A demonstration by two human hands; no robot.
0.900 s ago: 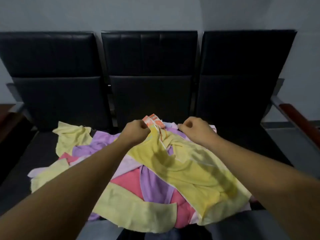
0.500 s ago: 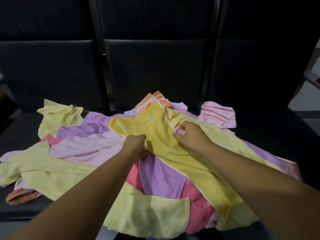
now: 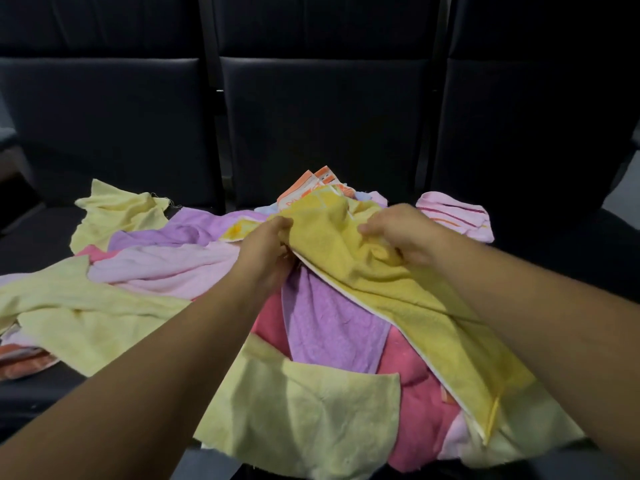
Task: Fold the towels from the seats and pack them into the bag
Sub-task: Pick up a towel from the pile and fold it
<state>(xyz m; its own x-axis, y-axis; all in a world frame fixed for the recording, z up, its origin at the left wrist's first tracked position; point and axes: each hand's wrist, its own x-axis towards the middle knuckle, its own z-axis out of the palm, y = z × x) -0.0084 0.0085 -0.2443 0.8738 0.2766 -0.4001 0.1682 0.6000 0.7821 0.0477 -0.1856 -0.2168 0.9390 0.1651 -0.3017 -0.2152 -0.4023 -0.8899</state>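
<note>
Towel [image 3: 408, 299], yellow, clenched in left hand [image 3: 266, 252] and right hand [image 3: 403, 233].

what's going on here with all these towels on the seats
A person is sorting a loose heap of coloured towels on a row of dark seats. The left hand and right hand both grip the bright yellow towel at its far end, bunching it up. The rest of it trails towards the camera over a purple towel and a pink towel. Nothing looks folded yet.
</note>
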